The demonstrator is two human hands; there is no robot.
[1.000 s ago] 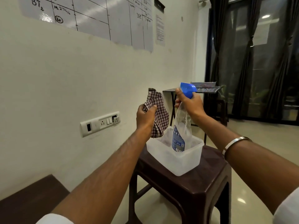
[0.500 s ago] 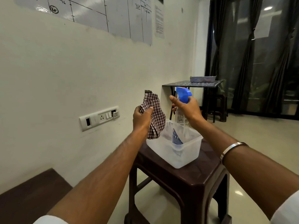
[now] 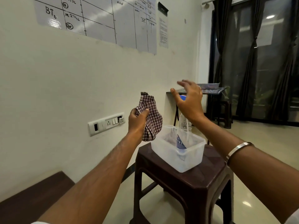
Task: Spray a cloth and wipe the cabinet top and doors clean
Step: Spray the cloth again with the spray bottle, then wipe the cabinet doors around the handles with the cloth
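Note:
My left hand (image 3: 137, 121) grips a bunched brown-and-white checked cloth (image 3: 152, 120), held up beside the wall. A clear spray bottle (image 3: 182, 133) with a blue trigger head stands inside a translucent plastic tub (image 3: 189, 160). Only a sliver of the blue head shows behind my palm. My right hand (image 3: 189, 101) hovers just above the bottle's head with fingers spread, holding nothing. A dark brown wooden surface (image 3: 32, 201), perhaps the cabinet top, shows at the lower left.
The tub sits on a dark brown plastic stool (image 3: 191, 189). A switch and socket plate (image 3: 106, 123) is on the cream wall, with a whiteboard chart (image 3: 103, 18) above. A small dark table (image 3: 208, 91) stands further back, near curtained dark windows (image 3: 258, 59). The floor is glossy tile.
My right hand lowered the spray bottle into the tub, let go of it and lifted with fingers spread. My left hand kept hold of the cloth.

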